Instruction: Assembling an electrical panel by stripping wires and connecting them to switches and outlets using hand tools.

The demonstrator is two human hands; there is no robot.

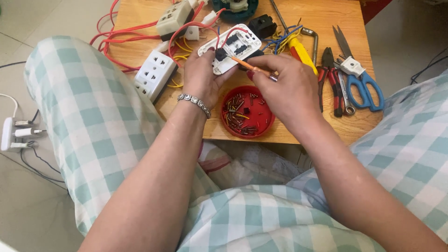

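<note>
The left hand (201, 77) grips a white switch plate (231, 48) above the wooden table (322, 18), and the right hand (284, 84) pinches a thin orange screwdriver (247, 64) with its tip in the plate's back. The tip could slip off and poke a finger, I think — the plate is held in the air, not laid flat. Just below sits a red lid of screws (246, 112), easy to bump and spill, and red wires (116, 39), white sockets (155, 73), pliers (330, 77) and blue scissors (361, 79) crowd close around.
</note>
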